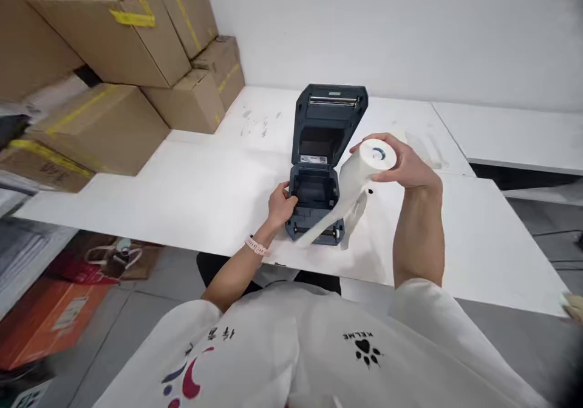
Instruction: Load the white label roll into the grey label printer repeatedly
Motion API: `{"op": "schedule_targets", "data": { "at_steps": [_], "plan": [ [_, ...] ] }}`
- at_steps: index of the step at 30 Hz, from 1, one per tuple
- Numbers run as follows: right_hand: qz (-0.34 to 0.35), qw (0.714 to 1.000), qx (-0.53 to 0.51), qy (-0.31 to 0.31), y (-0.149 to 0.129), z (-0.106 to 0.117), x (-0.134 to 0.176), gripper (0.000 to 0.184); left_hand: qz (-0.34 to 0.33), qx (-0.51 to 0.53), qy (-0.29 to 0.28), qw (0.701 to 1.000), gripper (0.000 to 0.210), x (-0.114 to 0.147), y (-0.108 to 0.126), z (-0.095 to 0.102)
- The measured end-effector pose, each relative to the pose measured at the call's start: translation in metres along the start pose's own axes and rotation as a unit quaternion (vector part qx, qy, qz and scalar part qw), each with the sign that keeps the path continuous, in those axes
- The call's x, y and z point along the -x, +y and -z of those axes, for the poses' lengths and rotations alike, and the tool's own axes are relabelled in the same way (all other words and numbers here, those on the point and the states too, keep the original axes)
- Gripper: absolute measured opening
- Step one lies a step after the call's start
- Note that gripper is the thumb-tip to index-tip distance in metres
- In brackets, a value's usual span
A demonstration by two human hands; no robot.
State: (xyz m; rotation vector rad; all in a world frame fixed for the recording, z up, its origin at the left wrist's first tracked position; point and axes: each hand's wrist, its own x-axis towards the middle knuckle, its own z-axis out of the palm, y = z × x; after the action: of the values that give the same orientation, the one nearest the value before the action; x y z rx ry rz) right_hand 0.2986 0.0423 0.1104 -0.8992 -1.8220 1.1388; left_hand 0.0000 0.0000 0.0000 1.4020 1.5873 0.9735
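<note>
Leftmost, cardboard boxes [121, 37] crowd the bench [214, 183]; a white stretch separates them from the left hand [281, 206], which grips the left wall of a printer [312, 215], lid [330, 113] raised, bay [314, 188] exposed, near the front edge. A strip [325, 220] from the paper roll [356, 171], held by the right hand [407, 162], trails across the printer. Farther right, a dark gap [514, 177] borders the bench.

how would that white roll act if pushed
The white roll might trundle along on its round side. Its loose strip, trailing over the open dark device, looks floppy. The roll itself, neatly round in the right hand, seems firm.
</note>
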Motion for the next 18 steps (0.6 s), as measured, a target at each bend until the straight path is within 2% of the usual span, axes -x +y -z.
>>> {"op": "schedule_targets", "data": {
  "at_steps": [6,10,14,16,18],
  "plan": [
    [-0.109,0.986,-0.055,0.117,0.088,0.025,-0.016,0.078,0.018,0.037,-0.006,0.999,0.062,0.003,0.001,0.002],
    [-0.165,0.978,-0.033,0.121,0.130,0.027,-0.027,0.080,0.021,0.048,0.000,0.999,0.060,0.003,-0.001,0.000],
    [-0.196,0.976,-0.006,0.096,0.139,0.026,-0.024,0.086,0.017,0.059,-0.003,0.998,0.060,0.003,-0.002,-0.001],
    [-0.192,0.976,-0.025,0.100,0.136,0.027,-0.008,0.089,0.015,0.065,-0.004,0.998,0.060,0.003,-0.003,-0.002],
    [-0.164,0.977,-0.046,0.132,0.130,0.029,0.017,0.083,0.014,0.070,-0.002,0.997,0.060,0.003,-0.004,-0.001]
  ]
}}
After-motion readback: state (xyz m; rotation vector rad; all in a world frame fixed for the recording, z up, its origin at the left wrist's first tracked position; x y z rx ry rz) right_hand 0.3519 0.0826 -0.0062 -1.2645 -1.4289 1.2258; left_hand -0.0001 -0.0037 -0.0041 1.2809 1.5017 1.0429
